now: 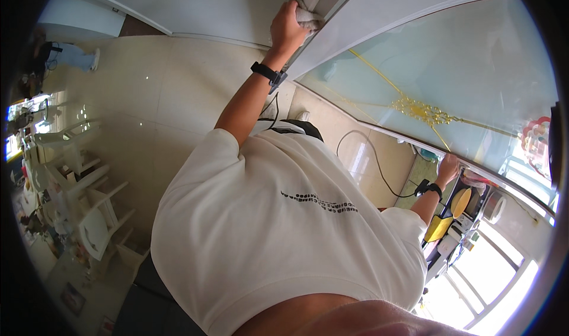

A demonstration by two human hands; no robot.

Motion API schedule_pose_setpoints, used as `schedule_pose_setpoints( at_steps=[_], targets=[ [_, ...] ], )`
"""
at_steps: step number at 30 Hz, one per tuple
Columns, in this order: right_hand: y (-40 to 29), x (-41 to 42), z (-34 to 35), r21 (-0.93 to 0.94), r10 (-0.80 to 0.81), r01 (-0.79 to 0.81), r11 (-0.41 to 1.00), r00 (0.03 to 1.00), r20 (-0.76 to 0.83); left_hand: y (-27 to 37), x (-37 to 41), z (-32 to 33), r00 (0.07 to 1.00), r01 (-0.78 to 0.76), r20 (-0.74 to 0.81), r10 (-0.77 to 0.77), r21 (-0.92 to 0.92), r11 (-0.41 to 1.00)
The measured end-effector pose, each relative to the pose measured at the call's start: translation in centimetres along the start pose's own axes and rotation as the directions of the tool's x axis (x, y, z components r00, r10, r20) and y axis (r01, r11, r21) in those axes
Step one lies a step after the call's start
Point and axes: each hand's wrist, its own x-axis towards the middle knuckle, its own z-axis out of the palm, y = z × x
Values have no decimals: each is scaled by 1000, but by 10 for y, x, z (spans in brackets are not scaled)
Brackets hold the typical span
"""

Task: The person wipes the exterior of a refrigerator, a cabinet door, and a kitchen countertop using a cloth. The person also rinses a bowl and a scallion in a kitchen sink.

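Note:
My left hand grips a crumpled greyish cloth and presses it against the edge of a white door frame. A black strap with a small device circles that wrist. To the right is a frosted glass door panel with gold bars and an ornate gold centrepiece. My right hand is at the lower edge of this panel, its fingers curled over the rim. A strap with a black device sits on the right wrist too. Part of the right hand's grip is hidden by the panel edge.
A thin black cable loops over the tiled floor. White chairs stand at the left near a cluttered table. A person in light blue trousers is at far left. Kitchen shelving holds a round wooden board beyond my right arm.

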Motion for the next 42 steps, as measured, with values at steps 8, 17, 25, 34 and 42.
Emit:
schedule_pose_setpoints(
  at_steps=[8,17,25,34,42],
  targets=[
    [24,4,35,-108,18,-6,994,993,118,-58,-42,37,992,65,98,-83,167,984],
    [18,1,31,-84,-34,44,995,992,119,2,-9,3,984,-83,-161,72,-63,995],
    [35,-6,39,-97,68,-50,994,979,194,30,12,-6,976,-133,-196,95,-192,972],
    [-1,-1,14,-207,168,-125,970,964,205,-29,-30,25,1000,-3,-30,3,-8,1000],
    [-6,-5,13,-192,209,-165,968,948,242,34,1,-5,995,-65,-95,44,-238,969]
  ],
)
